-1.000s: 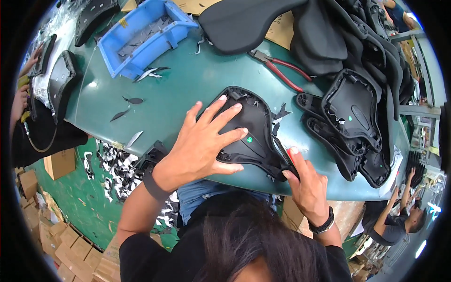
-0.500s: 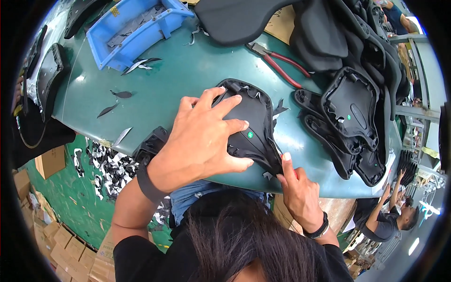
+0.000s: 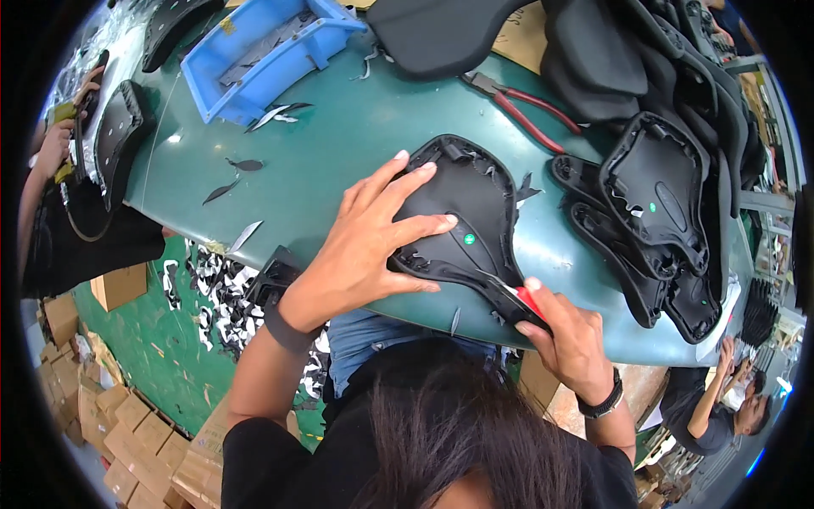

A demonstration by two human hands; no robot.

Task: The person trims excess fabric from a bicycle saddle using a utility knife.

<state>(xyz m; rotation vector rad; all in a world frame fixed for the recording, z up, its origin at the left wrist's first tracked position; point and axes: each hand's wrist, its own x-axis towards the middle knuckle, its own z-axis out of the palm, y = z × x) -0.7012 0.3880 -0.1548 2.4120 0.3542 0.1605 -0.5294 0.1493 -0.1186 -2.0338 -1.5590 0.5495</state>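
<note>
A black saddle-shaped padded part (image 3: 475,204) lies hollow side up on the table before me, its wide end away from me and its narrow end toward my right hand. A green round sticker (image 3: 469,239) marks its middle. My left hand (image 3: 360,233) rests across its left side, open, fingers spread, fingertips over the rim and inner face. My right hand (image 3: 570,339) is closed round a red and black knife (image 3: 530,299). The thin blade lies over the narrow end; whether it touches is unclear. Black trimmings (image 3: 527,188) lie beside the right rim.
Red-handled pliers (image 3: 527,114) lie beyond the part. More black padded parts (image 3: 653,195) are stacked at right. A blue bin (image 3: 254,64) with scraps stands at far left. Table scraps (image 3: 246,236) lie left. Another person's hands (image 3: 59,144) hold a tool at the left edge.
My right hand has drawn back from the narrow end's right edge, and the knife's blade now shows over that end. The left hand remains spread on the part. A scrap now shows near the front edge.
</note>
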